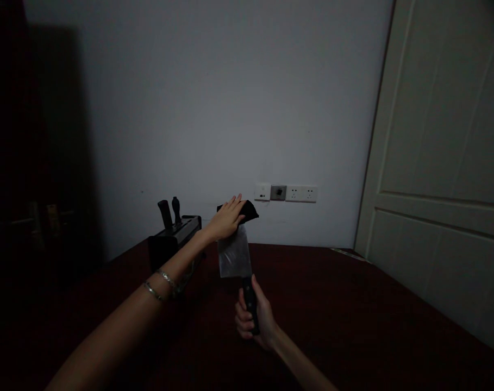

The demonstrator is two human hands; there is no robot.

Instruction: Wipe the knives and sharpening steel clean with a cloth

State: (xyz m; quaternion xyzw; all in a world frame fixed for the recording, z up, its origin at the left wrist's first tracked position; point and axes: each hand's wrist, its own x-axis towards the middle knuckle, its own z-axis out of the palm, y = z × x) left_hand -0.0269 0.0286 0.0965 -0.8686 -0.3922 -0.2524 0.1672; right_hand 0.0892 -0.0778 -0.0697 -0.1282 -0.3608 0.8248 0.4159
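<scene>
My right hand (pixel 257 317) is wrapped round the black riveted handle of a cleaver (pixel 235 255), whose broad metal blade points up and away from me. Across the top of the blade, my left hand (pixel 227 218) presses a black cloth (pixel 250 210) against the metal, fingers extended over it. Part of the cloth hangs past the fingers on the right. The blade's upper end is hidden behind the cloth and hand.
Left of the cleaver, a black and grey knife block (pixel 165 245) holds upright black-handled tools. Everything is above a dark red table (pixel 332 304). Wall sockets (pixel 301 194) sit on the pale wall behind, and a panelled door (pixel 442 163) stands at right.
</scene>
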